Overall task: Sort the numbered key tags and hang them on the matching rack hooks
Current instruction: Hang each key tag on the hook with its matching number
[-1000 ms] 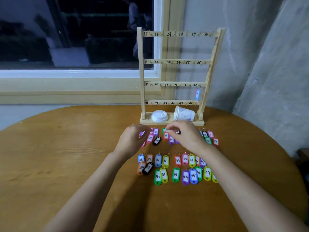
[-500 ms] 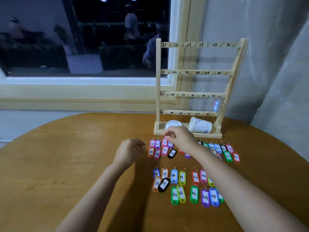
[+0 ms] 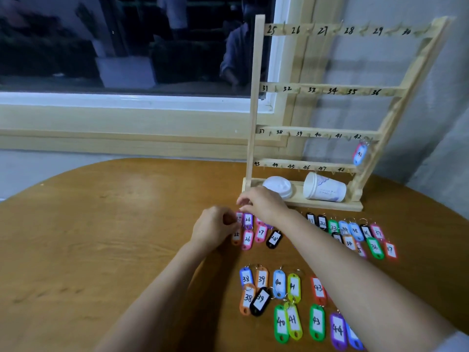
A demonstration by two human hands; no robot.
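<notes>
A wooden rack (image 3: 252, 110) with hooks numbered 25 to 48 stands at the back of the round table (image 3: 101, 237). One tag marked 42 (image 3: 359, 154) hangs on its hook. Many coloured numbered tags lie in rows before the rack. My left hand (image 3: 214, 228) is curled at the left end of the nearest row, fingertips against a pink tag (image 3: 239, 218) above the orange 25 tag (image 3: 236, 236). My right hand (image 3: 262, 204) pinches just above that same pink tag, at its ring. Beside them lie a purple 26 tag (image 3: 248, 219), a pink 27 tag (image 3: 261, 232) and a black 28 tag (image 3: 274, 238).
A white paper cup (image 3: 326, 191) lies on its side on the rack's base next to a white lid (image 3: 278, 185). Tags 31 to 37 (image 3: 355, 232) lie right of my right arm, tags 38 to 44 (image 3: 279, 301) under it. A window and wall stand behind.
The view has drawn closer and shifted left. My left hand has moved right to the pink tag; my right hand has shifted left to the row's left end, above the same tag.
</notes>
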